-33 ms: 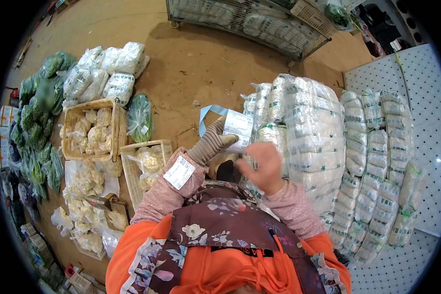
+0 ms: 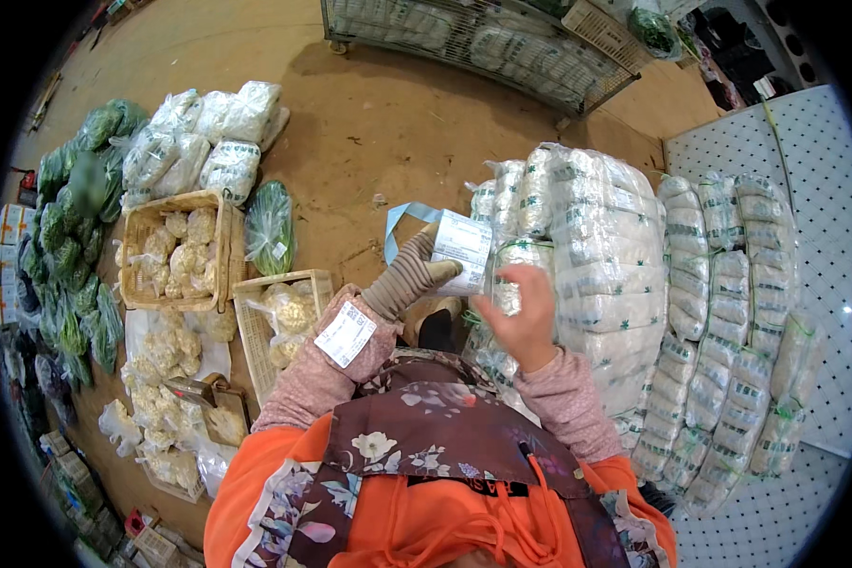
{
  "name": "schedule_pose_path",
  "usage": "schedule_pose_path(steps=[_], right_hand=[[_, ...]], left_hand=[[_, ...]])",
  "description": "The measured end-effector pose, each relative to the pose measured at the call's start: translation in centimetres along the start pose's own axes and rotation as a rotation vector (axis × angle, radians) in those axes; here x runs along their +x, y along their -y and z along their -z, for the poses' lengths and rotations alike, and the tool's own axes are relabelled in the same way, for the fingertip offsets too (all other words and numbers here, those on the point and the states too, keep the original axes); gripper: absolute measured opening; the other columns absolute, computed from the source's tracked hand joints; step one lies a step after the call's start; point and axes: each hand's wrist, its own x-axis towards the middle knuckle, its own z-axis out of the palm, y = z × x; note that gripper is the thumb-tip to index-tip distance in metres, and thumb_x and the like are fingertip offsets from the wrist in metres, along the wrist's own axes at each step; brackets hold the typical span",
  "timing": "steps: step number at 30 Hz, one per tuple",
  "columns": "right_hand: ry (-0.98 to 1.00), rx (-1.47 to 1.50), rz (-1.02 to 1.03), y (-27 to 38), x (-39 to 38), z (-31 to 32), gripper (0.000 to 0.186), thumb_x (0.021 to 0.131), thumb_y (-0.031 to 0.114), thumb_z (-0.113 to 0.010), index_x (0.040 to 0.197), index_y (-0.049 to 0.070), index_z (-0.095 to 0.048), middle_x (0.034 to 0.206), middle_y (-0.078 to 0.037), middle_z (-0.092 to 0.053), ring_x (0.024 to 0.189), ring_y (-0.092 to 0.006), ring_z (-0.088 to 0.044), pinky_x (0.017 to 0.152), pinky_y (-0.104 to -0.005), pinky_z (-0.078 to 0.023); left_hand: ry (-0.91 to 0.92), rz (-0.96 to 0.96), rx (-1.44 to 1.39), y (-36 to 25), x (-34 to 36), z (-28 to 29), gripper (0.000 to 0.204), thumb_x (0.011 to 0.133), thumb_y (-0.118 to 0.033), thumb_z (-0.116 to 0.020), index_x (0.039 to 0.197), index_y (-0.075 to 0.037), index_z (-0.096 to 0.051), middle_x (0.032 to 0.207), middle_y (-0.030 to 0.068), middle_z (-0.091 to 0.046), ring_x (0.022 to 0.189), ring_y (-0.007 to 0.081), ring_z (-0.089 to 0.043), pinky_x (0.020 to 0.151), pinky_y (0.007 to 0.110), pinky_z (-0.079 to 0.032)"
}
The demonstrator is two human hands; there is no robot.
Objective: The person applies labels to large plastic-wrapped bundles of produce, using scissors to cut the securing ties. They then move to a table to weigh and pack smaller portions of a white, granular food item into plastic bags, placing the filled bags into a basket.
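Note:
My left hand (image 2: 409, 275), in a striped grey-beige glove, grips a strip of white printed labels (image 2: 462, 239) between thumb and fingers. The strip's pale blue backing (image 2: 399, 227) loops out to the left of the glove. Another white label (image 2: 346, 333) is stuck on my pink left sleeve, near the wrist. Just right of the strip is my bare right hand (image 2: 523, 317), thumb and fingers apart, with nothing seen in it. Beyond the right hand stand stacked clear bags of white goods (image 2: 606, 275), tightly packed.
On the left, a yellow crate (image 2: 227, 260) holds bagged pale produce, with a second crate (image 2: 324, 284) beside it. Bagged greens (image 2: 270, 227), white bundles (image 2: 232, 170) and dark green bags (image 2: 71, 227) lie around. A wire cart (image 2: 502, 66) stands at the far side.
My right hand has shifted slightly right and away from the label strip. The left hand and strip have barely moved.

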Motion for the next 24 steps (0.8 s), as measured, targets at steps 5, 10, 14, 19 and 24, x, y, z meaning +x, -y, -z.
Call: schedule_pose_path(steps=[5,10,14,19,24], right_hand=[[0.207,0.867,-0.566,-2.6,-0.7,-1.8,0.015,0.085,0.011,-0.061,0.093,-0.002,-0.06,0.079,0.0,-0.063,0.065,-0.0039,-0.053,0.057,-0.0216,-0.045],[0.037,1.083,-0.76,-2.9,-0.2,-1.5,0.01,0.089,0.01,-0.053,0.092,0.001,-0.057,0.084,-0.004,-0.062,0.07,-0.0105,-0.06,0.06,-0.0255,-0.051],[0.016,1.124,-0.818,-3.4,-0.4,-1.8,0.011,0.088,0.011,-0.055,0.093,0.002,-0.059,0.081,-0.003,-0.063,0.067,-0.0082,-0.059,0.057,-0.0225,-0.05],[-0.065,1.163,-0.865,-3.8,0.1,-2.1,0.008,0.087,0.012,-0.057,0.091,0.005,-0.059,0.081,-0.002,-0.063,0.065,-0.0077,-0.059,0.053,-0.0213,-0.05],[-0.139,1.174,-0.861,-5.3,1.6,-2.0,0.009,0.087,0.013,-0.057,0.091,0.006,-0.058,0.082,-0.001,-0.063,0.065,-0.0071,-0.059,0.049,-0.0192,-0.049]], left_hand=[[0.185,0.041,-0.012,-1.2,-0.8,-0.8,0.057,0.071,-0.002,-0.066,0.124,-0.004,-0.046,0.112,0.006,-0.058,0.101,0.0147,-0.056,0.086,0.031,-0.047],[0.266,0.261,0.01,-0.8,-3.7,-0.6,0.055,0.069,-0.002,-0.069,0.12,-0.004,-0.051,0.108,0.0062,-0.061,0.098,0.0134,-0.058,0.085,0.03,-0.047],[0.27,0.314,0.033,1.0,-5.5,0.4,0.048,0.072,-0.004,-0.068,0.117,-0.001,-0.053,0.107,0.0063,-0.062,0.097,0.0125,-0.058,0.084,0.029,-0.047],[0.255,0.413,-0.045,0.3,-7.2,0.3,0.052,0.071,-0.007,-0.068,0.119,0.002,-0.051,0.106,0.0083,-0.062,0.096,0.0161,-0.059,0.084,0.031,-0.047],[0.25,0.406,-0.003,0.6,-8.2,1.2,0.05,0.072,-0.007,-0.067,0.118,0.003,-0.051,0.106,0.0092,-0.062,0.096,0.0166,-0.059,0.084,0.031,-0.047]])
